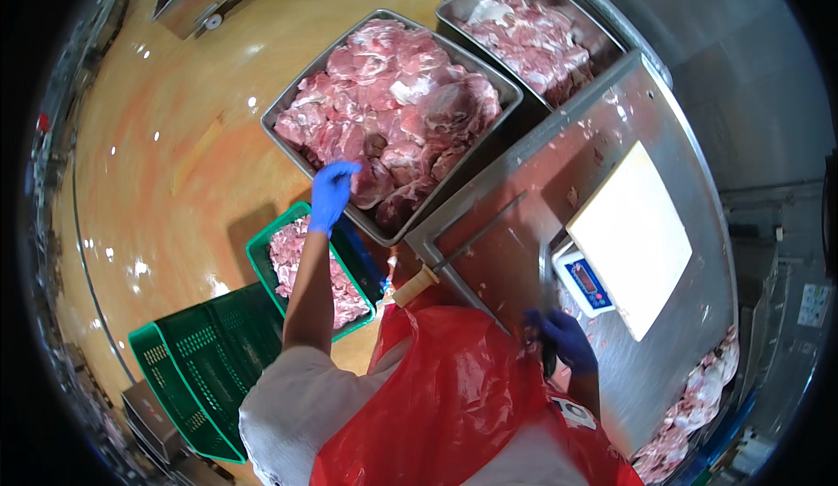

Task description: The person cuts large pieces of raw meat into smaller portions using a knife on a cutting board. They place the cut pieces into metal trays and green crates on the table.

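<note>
Red plastic apron [436,390] fills the foreground. Left hand [332,193], loosely curled, is at the meat [393,93] in the steel bin [471,150]; I cannot tell if it grips any. Right hand [566,342] wraps a blurred knife [546,276] near the tabletop [637,381].

A meat-processing room is indicated by the raw meat [393,93] heaped in a deep steel bin [382,236] beside the far left edge of a steel worktop [624,386]. Across the worktop's middle, a white cutting board [646,233] and a digital scale [580,275] are placed; more meat cuts [698,403] are piled along its near right edge. A red plastic apron [436,381] and blue gloves [330,196] are worn; the glossy floor [179,128] is smeared reddish.
</note>
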Available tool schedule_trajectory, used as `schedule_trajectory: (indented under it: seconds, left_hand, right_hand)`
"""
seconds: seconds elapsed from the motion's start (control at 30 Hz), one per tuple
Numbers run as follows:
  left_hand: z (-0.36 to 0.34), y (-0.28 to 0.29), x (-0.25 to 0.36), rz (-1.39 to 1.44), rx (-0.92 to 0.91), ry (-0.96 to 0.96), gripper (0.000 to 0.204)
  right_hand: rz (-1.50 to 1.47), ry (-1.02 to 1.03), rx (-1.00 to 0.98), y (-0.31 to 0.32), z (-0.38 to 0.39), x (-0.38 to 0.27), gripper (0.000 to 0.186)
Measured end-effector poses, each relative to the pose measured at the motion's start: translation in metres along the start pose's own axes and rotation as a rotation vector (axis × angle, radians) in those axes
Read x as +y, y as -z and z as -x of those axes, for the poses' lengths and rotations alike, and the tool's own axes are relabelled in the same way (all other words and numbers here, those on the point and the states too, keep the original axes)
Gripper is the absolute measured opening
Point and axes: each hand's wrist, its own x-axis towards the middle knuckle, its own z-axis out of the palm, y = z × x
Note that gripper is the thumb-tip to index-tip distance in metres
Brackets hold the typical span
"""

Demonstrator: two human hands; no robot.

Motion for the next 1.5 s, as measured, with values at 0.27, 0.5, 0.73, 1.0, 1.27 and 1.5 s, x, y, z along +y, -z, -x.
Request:
schedule_trajectory:
  seconds: [0.27,0.5,0.73,1.0,1.27,1.5]
  left_hand:
    - [-0.011,-0.089,0.109,0.141,-0.210,-0.118,0.023]
    - [0.067,-0.233,0.281,0.260,-0.831,-0.695,0.017]
    - [0.254,-0.296,0.316,0.376,-1.386,-0.671,0.017]
    - [0.324,-0.288,0.341,-0.317,-1.511,-0.678,0.019]
    - [0.112,-0.232,0.208,-0.220,-0.184,-0.449,0.009]
    - [-0.048,-0.202,0.053,-0.456,-0.182,-0.104,0.044]
  right_hand:
    - [-0.376,0.401,0.328,0.033,0.119,0.018,0.033]
    - [-0.410,0.671,0.624,0.044,0.216,0.117,0.031]
    - [-0.844,0.591,1.002,0.025,0.318,0.317,0.033]
    - [-0.972,0.528,1.010,0.020,0.332,0.422,0.029]
    - [-0.920,0.562,0.866,0.045,0.302,0.396,0.027]
    - [-0.670,0.484,0.944,0.067,0.244,0.314,0.023]
